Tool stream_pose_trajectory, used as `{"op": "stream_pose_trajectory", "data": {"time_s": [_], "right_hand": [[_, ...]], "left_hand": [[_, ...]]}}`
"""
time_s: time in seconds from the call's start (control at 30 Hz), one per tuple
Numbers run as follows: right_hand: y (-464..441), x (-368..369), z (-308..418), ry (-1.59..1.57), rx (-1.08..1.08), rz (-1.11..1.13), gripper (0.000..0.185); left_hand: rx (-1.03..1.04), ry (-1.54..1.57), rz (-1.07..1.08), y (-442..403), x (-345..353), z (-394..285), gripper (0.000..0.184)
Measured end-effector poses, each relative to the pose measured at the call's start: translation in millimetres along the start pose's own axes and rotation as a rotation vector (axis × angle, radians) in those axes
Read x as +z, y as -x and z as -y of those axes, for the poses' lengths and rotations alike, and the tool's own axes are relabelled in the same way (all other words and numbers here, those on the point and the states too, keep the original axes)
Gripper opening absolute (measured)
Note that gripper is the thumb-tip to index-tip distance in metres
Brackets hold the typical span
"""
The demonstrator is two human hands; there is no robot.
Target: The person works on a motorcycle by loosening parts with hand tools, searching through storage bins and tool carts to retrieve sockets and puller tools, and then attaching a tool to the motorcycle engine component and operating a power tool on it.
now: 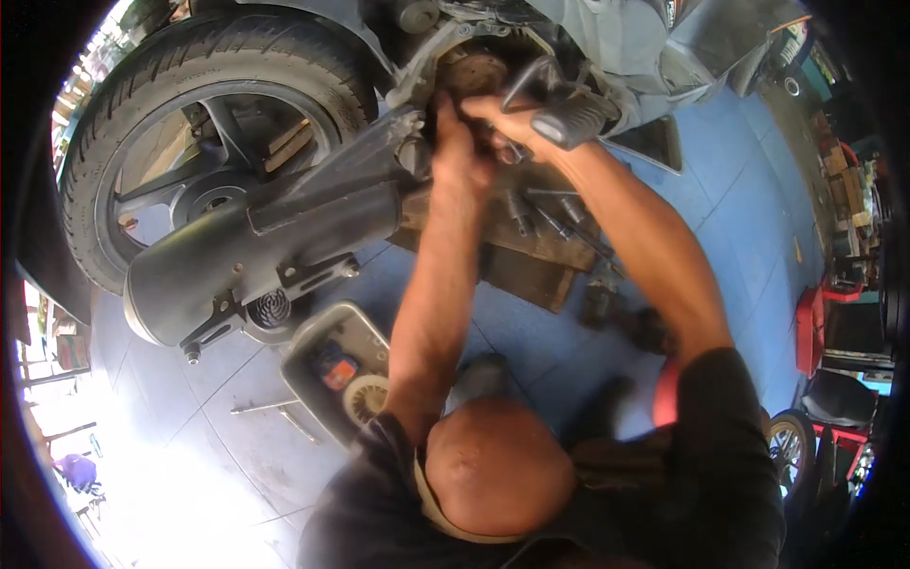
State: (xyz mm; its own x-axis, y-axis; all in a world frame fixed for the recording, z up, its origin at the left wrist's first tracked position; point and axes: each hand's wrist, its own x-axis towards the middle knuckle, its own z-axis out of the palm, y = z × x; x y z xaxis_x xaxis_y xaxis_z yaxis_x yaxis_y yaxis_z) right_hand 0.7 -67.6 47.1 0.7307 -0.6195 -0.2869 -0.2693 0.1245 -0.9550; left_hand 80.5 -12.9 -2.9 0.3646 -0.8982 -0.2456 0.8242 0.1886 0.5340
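Both of my hands reach into the open engine area of a motorcycle, just below a round brownish metal part [476, 72]. My left hand [458, 142] is raised beside the frame, its fingers curled, and what they grip is hidden. From the right, my right hand [512, 121] comes in behind the rubber footrest [572, 120], its fingers bent toward the left hand. Whatever it holds is too shadowed to name. Under the hands, several sockets and metal tools [521, 212] lie on a wooden block [531, 277].
The rear wheel [216, 202] and black exhaust muffler [275, 256] fill the left. A grey plastic tub [305, 349] with parts in it sits on the tiled floor [223, 398], beside a thin metal rod [269, 407]. Shelves and red items [809, 330] line the right side.
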Motion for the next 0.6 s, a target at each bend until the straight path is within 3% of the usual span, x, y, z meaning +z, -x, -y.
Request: {"op": "stream_pose_trajectory", "data": {"time_s": [0.13,0.2,0.27,0.3,0.33,0.37,0.4,0.47,0.57,0.6], "right_hand": [[-3.6,-0.5,0.5,0.261,0.077,0.027,0.036],[-15.1,-7.9,-17.2,0.159,-0.069,0.008,0.037],[-20.4,-10.6,-28.6,0.245,-0.167,-0.1,0.038],[-7.6,-6.8,-25.3,0.416,-0.249,-0.176,0.039],[12.9,0.0,-27.8,0.54,-0.489,-0.317,0.043],[35.0,8.1,-28.6,0.687,-0.706,-0.505,0.046],[45.5,13.3,-40.5,0.744,-0.816,-0.619,0.033],[54.0,26.1,-60.8,0.761,-0.651,-0.775,0.04],[47.4,34.0,-66.0,0.583,-0.516,-0.808,0.046],[42.8,32.0,-68.5,-0.028,-0.13,-0.534,0.04]], "left_hand": [[0.026,-0.003,-0.014,-0.8,-5.0,8.5,0.056],[0.013,-0.054,0.021,-10.1,-18.0,6.5,0.066],[-0.017,0.165,0.428,-24.1,-29.3,8.1,0.066],[0.038,0.156,0.244,-15.6,-20.5,9.1,0.055],[0.096,0.145,0.057,-5.2,-14.5,9.1,0.045],[0.133,0.115,0.123,-0.3,-16.8,11.6,0.042],[0.094,0.023,0.049,10.5,-12.4,9.7,0.038],[0.013,-0.174,-0.025,24.3,-13.1,12.1,0.035],[-0.013,0.071,0.246,30.3,-20.8,18.6,0.034],[-0.306,0.108,0.417,26.1,-34.7,4.7,0.031]]}}
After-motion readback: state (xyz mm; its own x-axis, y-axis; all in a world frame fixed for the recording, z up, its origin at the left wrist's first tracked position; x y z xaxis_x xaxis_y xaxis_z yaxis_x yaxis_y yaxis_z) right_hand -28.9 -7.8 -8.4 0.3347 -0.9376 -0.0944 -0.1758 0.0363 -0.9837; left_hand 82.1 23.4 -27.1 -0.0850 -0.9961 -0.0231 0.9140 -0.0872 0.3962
